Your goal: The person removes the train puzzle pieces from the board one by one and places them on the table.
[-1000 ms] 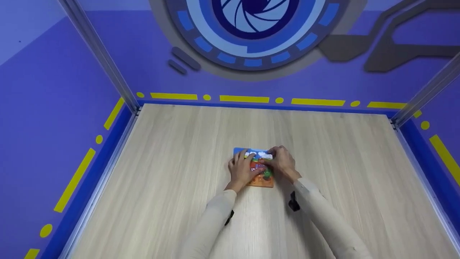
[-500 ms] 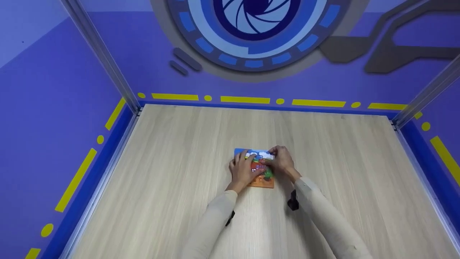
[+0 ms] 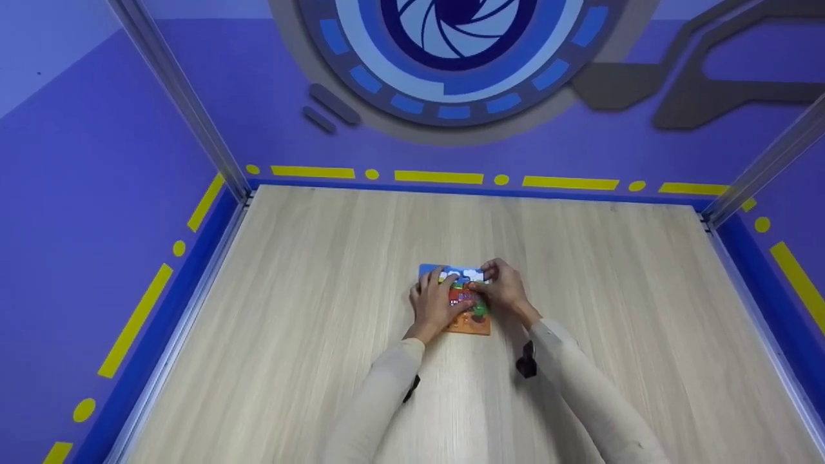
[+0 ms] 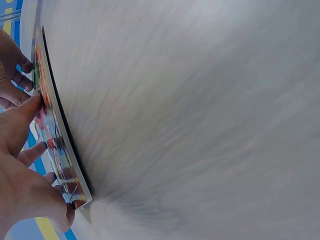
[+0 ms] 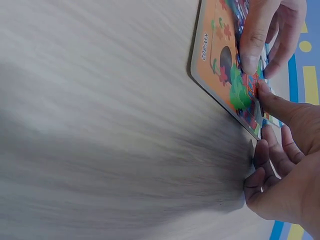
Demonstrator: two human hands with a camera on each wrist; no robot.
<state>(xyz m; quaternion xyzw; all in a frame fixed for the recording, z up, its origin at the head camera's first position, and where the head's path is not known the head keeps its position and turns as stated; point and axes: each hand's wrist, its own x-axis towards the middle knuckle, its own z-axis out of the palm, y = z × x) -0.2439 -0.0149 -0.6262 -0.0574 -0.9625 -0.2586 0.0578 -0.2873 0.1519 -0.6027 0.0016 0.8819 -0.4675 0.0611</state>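
Observation:
A flat jigsaw puzzle board [image 3: 474,326] with a colourful picture lies on the wooden table, blue sky at its far side and orange ground at its near side. My left hand [image 3: 430,304] rests across its left part, fingers spread on the surface and thumb towards the middle. At the upper right edge my right hand [image 3: 509,290] pinches a puzzle piece [image 5: 259,111] between thumb and fingers; the piece looks slightly tilted and is mostly hidden. In the left wrist view the board [image 4: 59,125] appears nearly edge-on, under both hands.
The pale wooden table [image 3: 322,270] spreads around the board. Purple panels with yellow dashes [image 3: 438,176] stand at the back and both sides, joined by metal corner posts [image 3: 187,103]. Black wrist devices [image 3: 526,362] hang under the sleeves.
The right hand's fingers have shifted very slightly at the board's upper right edge. My left hand and the board stay in place.

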